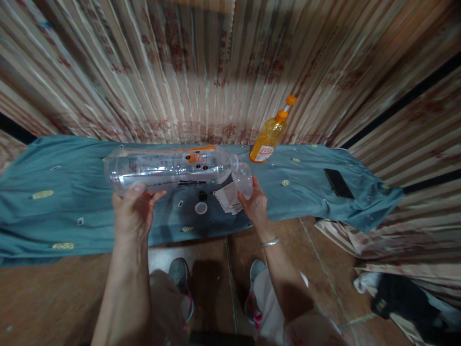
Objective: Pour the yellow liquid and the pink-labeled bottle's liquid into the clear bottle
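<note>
My left hand (135,204) grips a large clear plastic bottle (165,166) near its base, holding it sideways above the cloth. The bottle has an orange and black printed label, and its neck points right. In my right hand (255,199) is a small clear plastic cup (243,179), its opening tilted toward the bottle mouth. Mouth and cup rim meet or overlap; I cannot tell whether they touch. Below them lie a white scallop-edged cloth or tissue (228,198), a small round white lid (200,208) and a small dark cap-like piece (202,195).
A blue-green patterned cloth (288,202) covers the narrow table. Toward the back stands an orange pump bottle (268,139), with a black phone (338,183) lying to the right. Patterned curtains (201,72) hang behind. Dark clothing (403,302) lies on the floor at right.
</note>
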Demonstrator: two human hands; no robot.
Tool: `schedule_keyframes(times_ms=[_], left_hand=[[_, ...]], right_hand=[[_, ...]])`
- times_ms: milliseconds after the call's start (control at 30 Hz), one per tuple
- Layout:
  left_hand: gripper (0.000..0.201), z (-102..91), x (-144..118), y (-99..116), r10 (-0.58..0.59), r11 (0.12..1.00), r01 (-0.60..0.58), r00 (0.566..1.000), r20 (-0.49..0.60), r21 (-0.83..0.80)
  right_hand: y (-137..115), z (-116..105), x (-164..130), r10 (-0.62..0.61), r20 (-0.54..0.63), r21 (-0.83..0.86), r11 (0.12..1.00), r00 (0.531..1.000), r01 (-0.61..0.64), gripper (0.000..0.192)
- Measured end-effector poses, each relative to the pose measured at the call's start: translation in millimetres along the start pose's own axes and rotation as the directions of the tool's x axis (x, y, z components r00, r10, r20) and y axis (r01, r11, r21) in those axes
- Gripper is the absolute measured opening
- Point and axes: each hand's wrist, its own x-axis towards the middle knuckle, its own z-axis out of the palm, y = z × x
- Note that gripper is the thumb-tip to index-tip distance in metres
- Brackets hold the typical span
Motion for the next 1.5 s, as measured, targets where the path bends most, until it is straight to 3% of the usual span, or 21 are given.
schedule_keyframes(times_ms=[300,600,1033,1500], left_hand=[[0.049,-1.1,0.9,1.4,0.006,1.0,-0.006,1.0,0.001,0.0],[0.035,-2.9,2.0,1.8,0.011,1.0,-0.011,1.0,-0.001,0.024],[0.053,-4.2,1.6,1.2,0.034,0.999,-0.035,0.997,0.066,0.016],[0.056,-1.9,0.3,2.2,0.02,1.0,-0.021,0.999,0.037,0.018]], right_hand=[[-2.4,-1.1,0.5,0.02,0.019,0.012,1.0,1.0,-0.02,0.068],[-2.4,-1.1,0.5,0.029,0.036,-0.021,0.999,0.999,-0.028,0.069],[-3.3,-2.7,-0.2,0.04,0.03,-0.002,0.999,0.999,-0.04,0.068],[-4.6,-3.3,0.7,0.058,0.032,-0.003,0.998,0.998,-0.058,0.069]])
